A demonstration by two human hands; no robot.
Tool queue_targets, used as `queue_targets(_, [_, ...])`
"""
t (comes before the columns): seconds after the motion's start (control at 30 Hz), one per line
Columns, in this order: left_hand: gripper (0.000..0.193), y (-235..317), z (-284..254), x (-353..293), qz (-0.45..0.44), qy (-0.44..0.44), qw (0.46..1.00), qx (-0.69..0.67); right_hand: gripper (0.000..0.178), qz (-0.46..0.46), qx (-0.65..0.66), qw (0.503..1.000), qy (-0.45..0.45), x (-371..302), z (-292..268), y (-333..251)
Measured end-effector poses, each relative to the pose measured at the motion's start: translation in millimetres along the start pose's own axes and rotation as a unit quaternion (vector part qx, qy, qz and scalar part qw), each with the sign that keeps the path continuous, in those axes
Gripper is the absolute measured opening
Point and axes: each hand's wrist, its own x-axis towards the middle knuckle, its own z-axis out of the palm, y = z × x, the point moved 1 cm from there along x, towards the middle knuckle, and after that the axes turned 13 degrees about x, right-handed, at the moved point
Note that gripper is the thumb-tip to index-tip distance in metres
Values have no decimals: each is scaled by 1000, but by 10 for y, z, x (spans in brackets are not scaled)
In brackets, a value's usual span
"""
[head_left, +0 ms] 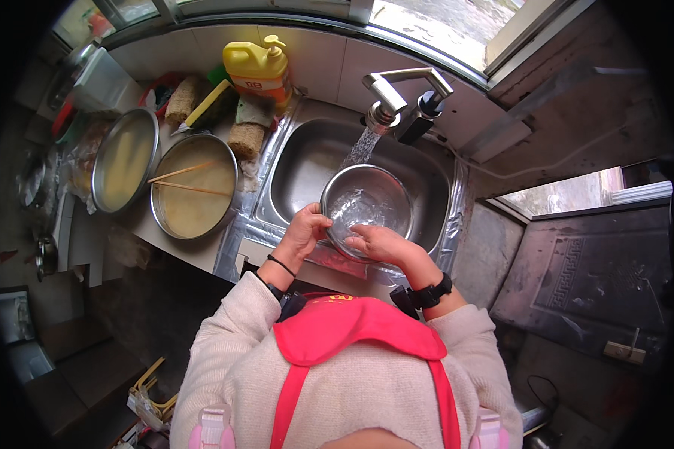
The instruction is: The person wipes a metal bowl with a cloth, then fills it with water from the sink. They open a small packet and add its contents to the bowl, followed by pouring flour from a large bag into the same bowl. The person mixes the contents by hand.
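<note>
Mid-frame, 1 bowl [395,191] is gripped by L hand [303,230]; R hand's [380,245] fingers are loosely spread inside. Upper L, 2 basins [233,173] seen.

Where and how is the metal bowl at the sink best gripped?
The metal bowl is probably best pinched by its left rim, where the left hand is, from the near side: it is round, opens upward, shows no handle, and the tap stands beyond its far edge.
</note>
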Motion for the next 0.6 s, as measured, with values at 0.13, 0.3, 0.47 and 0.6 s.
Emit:
queue_targets(0.13, [20, -11, -28, -2, 17, -2, 1000, -12, 45, 29, -41, 998, 40, 35, 7, 31])
queue_targets(0.3, [20, -11, -75, 2, 5, 12, 1000, -1, 46, -59, 102, 993, 8, 74, 26, 57])
queue_targets(0.47, [20, -14, -90, 55, 12, 13, 1000, 6, 48, 63, -71, 995, -18, 179, 41, 96])
queue_targets(0.6, [21, 7, -67, 65, 11, 9, 1000, -9, 48, -105, 89, 983, 125, 256, -19, 101])
